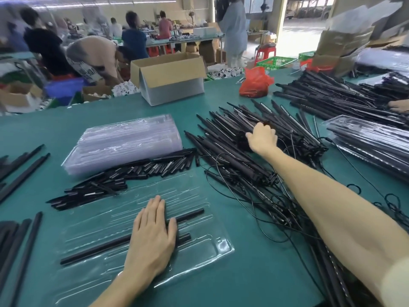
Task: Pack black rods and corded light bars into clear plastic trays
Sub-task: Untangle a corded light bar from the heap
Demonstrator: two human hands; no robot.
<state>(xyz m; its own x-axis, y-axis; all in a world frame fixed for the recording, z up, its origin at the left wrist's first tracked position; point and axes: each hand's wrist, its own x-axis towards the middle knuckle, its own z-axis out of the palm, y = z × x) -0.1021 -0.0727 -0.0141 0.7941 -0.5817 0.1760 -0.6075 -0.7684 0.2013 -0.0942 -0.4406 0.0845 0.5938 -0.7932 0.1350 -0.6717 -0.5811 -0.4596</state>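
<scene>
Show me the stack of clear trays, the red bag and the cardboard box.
stack of clear trays [126, 140], head view, top tray.
red bag [254, 82], head view, its middle.
cardboard box [172, 90], head view, front wall.

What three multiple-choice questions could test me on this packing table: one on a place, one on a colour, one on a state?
1. Where does the stack of empty trays lie?
A. On the floor
B. Beyond the open tray, left of the light bar pile
C. On a chair

2. What colour is the plastic bag?
A. Blue
B. Yellow
C. Red

3. How is the left hand?
A. Flat on the open tray, fingers straight
B. Clenched in a fist
C. Raised in the air

Answers: B, the stack sits past the tray, beside the pile; C, the bag is bright red; A, the palm lies flat over two black rods in the tray.
</scene>
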